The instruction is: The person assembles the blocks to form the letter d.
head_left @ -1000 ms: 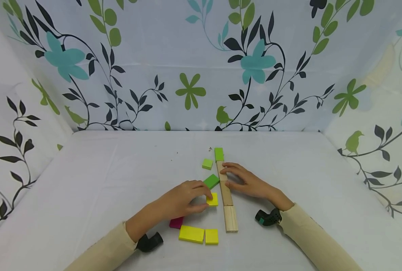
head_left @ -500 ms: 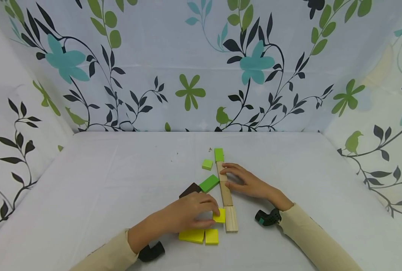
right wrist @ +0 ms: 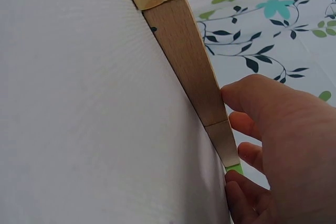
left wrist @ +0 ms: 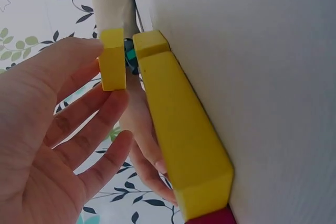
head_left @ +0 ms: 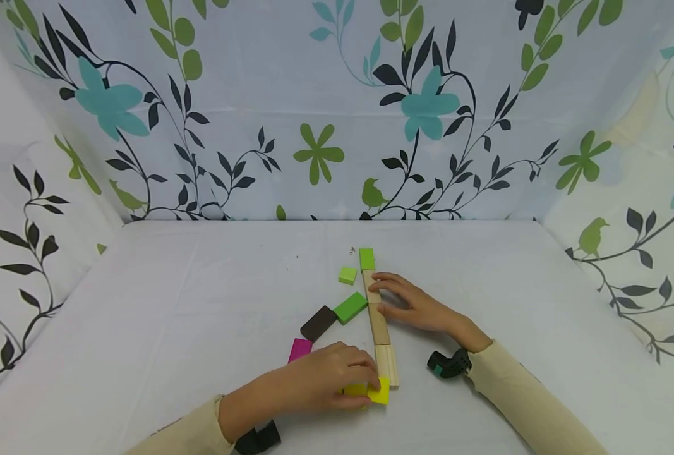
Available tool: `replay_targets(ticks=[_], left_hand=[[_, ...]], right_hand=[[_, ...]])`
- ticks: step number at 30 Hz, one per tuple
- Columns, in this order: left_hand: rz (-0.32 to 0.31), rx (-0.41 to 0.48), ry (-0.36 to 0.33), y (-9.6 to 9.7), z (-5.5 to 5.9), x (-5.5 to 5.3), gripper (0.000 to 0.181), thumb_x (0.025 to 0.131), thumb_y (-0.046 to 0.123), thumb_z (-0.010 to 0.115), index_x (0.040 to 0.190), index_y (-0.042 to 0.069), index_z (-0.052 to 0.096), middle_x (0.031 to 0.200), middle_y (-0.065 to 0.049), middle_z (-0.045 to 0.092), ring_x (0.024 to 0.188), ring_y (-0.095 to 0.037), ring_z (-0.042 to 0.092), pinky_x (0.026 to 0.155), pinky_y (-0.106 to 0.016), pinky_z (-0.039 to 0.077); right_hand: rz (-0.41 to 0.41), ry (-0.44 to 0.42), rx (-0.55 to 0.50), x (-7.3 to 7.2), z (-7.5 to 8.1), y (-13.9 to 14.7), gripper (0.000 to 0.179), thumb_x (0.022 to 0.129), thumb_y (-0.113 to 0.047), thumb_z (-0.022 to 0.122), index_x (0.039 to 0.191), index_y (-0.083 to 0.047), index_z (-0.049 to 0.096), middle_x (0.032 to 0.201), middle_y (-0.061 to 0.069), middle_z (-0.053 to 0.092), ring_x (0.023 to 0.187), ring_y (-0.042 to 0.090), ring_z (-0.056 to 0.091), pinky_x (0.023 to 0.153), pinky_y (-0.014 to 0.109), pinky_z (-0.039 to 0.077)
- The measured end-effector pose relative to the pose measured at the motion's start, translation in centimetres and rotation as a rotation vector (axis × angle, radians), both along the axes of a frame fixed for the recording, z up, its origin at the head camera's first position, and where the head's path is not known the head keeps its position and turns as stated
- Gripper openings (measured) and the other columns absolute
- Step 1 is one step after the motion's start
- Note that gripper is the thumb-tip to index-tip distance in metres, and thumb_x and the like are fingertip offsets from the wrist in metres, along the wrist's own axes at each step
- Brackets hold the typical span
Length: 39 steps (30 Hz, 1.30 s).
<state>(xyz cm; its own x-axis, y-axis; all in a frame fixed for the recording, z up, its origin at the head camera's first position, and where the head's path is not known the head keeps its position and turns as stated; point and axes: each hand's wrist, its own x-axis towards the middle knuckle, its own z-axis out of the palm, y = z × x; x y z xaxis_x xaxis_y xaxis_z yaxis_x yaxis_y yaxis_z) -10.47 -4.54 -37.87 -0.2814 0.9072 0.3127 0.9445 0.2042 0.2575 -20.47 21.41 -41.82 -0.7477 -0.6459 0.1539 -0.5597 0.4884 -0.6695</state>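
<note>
My left hand (head_left: 325, 379) pinches a small yellow block (left wrist: 113, 59) between thumb and fingers, close to the near end of a row of wooden blocks (head_left: 379, 325). Below that hand, a long yellow block (left wrist: 181, 129) and another small yellow block (left wrist: 151, 43) lie end to end; the hand covers the long one in the head view. The fingertips of my right hand (head_left: 413, 306) rest on the far part of the wooden row, its thumb against the middle block.
A bright green block (head_left: 367, 259) caps the row's far end, with a light green square block (head_left: 347, 275) beside it. A green block (head_left: 350, 308), a dark brown block (head_left: 318, 323) and a magenta block (head_left: 300, 349) form a slanting line leftward.
My left hand has carried the small yellow block toward me and slightly right, alongside the wooden row to its near end. The brown and magenta blocks have come into sight. My right hand stays put.
</note>
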Motion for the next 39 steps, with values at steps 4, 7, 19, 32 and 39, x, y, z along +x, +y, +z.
replay_targets(ticks=[4, 7, 19, 32, 39], left_hand=[[0.0, -0.042, -0.021, 0.17, -0.12, 0.24, 0.015, 0.092, 0.026, 0.069, 0.104, 0.017, 0.069, 0.108, 0.005, 0.066, 0.102, -0.006, 0.059, 0.094, -0.013, 0.042], [0.004, -0.08, -0.036, 0.26, -0.26, 0.37, 0.016, 0.092, 0.026, 0.069, 0.105, 0.017, 0.069, 0.109, 0.005, 0.066, 0.102, -0.006, 0.059, 0.094, -0.013, 0.042], [0.048, -0.208, -0.006, 0.44, -0.55, 0.51, 0.018, 0.092, 0.03, 0.068, 0.106, 0.02, 0.068, 0.107, 0.009, 0.067, 0.101, -0.003, 0.059, 0.094, -0.016, 0.043], [0.073, -0.229, -0.028, 0.31, -0.48, 0.67, 0.016, 0.093, 0.031, 0.067, 0.105, 0.021, 0.069, 0.105, 0.01, 0.066, 0.098, -0.002, 0.058, 0.091, -0.016, 0.043], [0.067, -0.191, -0.02, 0.2, -0.58, 0.48, 0.017, 0.093, 0.032, 0.066, 0.106, 0.021, 0.069, 0.106, 0.009, 0.066, 0.099, -0.003, 0.059, 0.092, -0.017, 0.044]], right_hand=[[0.0, -0.013, -0.003, -0.08, -0.04, 0.0, 0.039, 0.097, -0.025, 0.062, 0.134, -0.016, 0.054, 0.154, 0.007, 0.035, 0.144, 0.03, 0.028, 0.114, 0.055, 0.026], [-0.002, -0.018, -0.004, -0.11, -0.08, 0.01, 0.039, 0.097, -0.025, 0.061, 0.134, -0.016, 0.054, 0.154, 0.007, 0.035, 0.144, 0.029, 0.028, 0.114, 0.055, 0.026], [-0.002, -0.001, -0.004, -0.04, -0.09, -0.06, 0.039, 0.097, -0.023, 0.061, 0.134, -0.015, 0.054, 0.154, 0.009, 0.035, 0.144, 0.032, 0.029, 0.113, 0.057, 0.026], [0.003, 0.005, -0.006, -0.06, -0.12, -0.05, 0.04, 0.097, -0.026, 0.061, 0.134, -0.015, 0.054, 0.153, 0.009, 0.036, 0.143, 0.031, 0.03, 0.113, 0.056, 0.027], [-0.007, -0.018, 0.005, -0.1, -0.1, 0.01, 0.039, 0.097, -0.026, 0.061, 0.134, -0.015, 0.054, 0.154, 0.007, 0.035, 0.144, 0.028, 0.028, 0.114, 0.054, 0.025]])
